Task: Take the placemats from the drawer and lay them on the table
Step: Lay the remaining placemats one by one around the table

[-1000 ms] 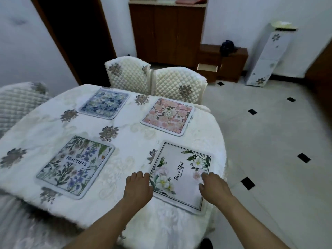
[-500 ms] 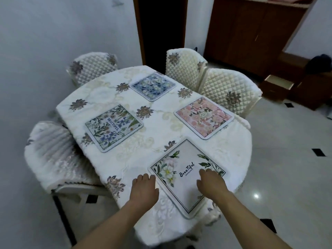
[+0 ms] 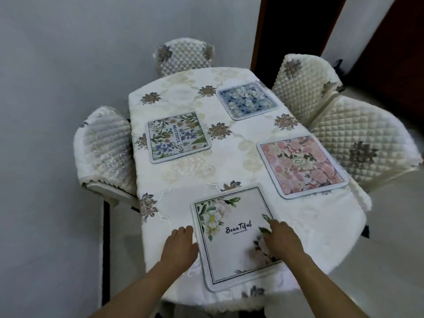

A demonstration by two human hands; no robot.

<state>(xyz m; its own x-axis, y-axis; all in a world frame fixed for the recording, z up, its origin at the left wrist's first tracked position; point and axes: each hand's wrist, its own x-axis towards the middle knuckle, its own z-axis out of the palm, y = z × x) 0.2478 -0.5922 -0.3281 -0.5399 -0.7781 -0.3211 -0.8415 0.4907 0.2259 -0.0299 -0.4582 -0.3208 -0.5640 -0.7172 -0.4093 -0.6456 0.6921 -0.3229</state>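
Observation:
Several placemats lie flat on the white embroidered tablecloth of the table (image 3: 229, 173). Nearest me is a white placemat (image 3: 231, 239) with flowers and the word "BeauTiful". My left hand (image 3: 180, 247) rests flat on the cloth at its left edge. My right hand (image 3: 281, 241) presses flat on its right part. A pink floral placemat (image 3: 302, 167) lies to the right, a blue floral placemat (image 3: 249, 100) at the far right, and a green and purple "BEAUTIFUL" placemat (image 3: 177, 137) at the left. The drawer is out of view.
Quilted cream chairs surround the table: one chair (image 3: 184, 57) at the far end, one chair (image 3: 105, 148) at the left, two chairs (image 3: 364, 143) at the right. A grey wall (image 3: 57, 76) runs close along the left. A dark doorway (image 3: 296, 28) stands behind.
My view has swung left round the table's near end. Both hands stayed at the white placemat, which now sits squarer to me; the right hand lies further onto it.

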